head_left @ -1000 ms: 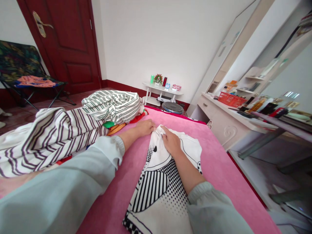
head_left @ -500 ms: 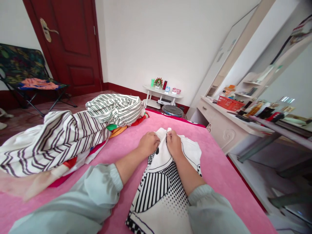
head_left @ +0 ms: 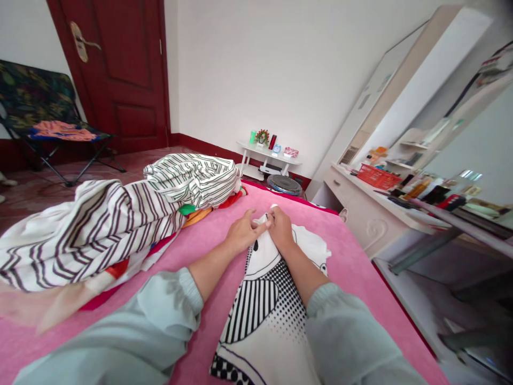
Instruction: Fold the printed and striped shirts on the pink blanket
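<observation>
A white garment with black dots and stripes (head_left: 264, 299) lies flat on the pink bed cover (head_left: 352, 278) in front of me. My left hand (head_left: 240, 235) and my right hand (head_left: 280, 227) meet at the garment's far end. Both pinch a small fold of its white fabric between fingers and thumb, lifting it slightly off the bed. Pale green sleeves cover both of my forearms.
A heap of striped clothes (head_left: 120, 219) over coloured ones lies on the bed's left side. A white dresser (head_left: 372, 203) with a red basket and bottles stands to the right. Beyond the bed are a small white table (head_left: 268, 152), a red door and a folding chair (head_left: 44, 123).
My left hand slid from the bed cover onto the garment's far end beside my right hand. Both hands now pinch the fabric there and have raised it a little.
</observation>
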The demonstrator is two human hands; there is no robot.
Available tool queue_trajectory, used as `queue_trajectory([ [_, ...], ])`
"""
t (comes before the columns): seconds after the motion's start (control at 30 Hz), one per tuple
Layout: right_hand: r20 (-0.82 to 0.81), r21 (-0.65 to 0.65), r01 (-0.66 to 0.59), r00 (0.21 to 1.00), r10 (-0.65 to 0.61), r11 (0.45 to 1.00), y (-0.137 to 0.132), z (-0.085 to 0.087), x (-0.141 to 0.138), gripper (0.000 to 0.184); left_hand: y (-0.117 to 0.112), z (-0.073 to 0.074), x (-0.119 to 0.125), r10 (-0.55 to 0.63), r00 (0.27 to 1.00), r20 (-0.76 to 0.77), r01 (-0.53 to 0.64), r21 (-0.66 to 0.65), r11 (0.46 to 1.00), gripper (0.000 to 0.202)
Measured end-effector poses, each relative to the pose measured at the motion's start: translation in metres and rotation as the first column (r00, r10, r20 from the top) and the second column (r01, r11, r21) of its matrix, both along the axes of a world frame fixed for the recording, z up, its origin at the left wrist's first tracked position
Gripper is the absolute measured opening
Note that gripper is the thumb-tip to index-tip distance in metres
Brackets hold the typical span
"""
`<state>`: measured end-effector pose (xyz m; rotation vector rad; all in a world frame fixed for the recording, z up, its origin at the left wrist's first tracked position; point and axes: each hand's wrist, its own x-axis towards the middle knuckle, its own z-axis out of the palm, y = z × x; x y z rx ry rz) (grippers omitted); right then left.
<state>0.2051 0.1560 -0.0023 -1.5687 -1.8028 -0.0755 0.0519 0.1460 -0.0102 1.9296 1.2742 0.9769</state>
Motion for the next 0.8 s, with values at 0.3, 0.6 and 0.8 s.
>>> queue_trajectory([
  [0.3, 0.009, -0.227, -0.066, 0.997, 0.070, 0.972, 0.007, -0.005, -0.001, 0.017, 0.009, -0.021, 0.003, -0.048, 0.996, -0.081, 0.055, 0.088, 0.995, 0.067],
  [0.6, 0.129, -0.111, 0.520, 0.852, -0.507, 0.847, -0.065, 0.027, 0.092, 0.025, 0.003, -0.019, 0.005, -0.086, 0.991, -0.101, 0.102, 0.163, 0.981, 0.042],
  [0.8, -0.045, -0.266, 0.397, 0.905, -0.422, 0.879, -0.076, 0.016, 0.133, 0.032, -0.004, -0.008, 0.004, -0.021, 0.992, -0.124, 0.054, 0.268, 0.962, 0.034],
])
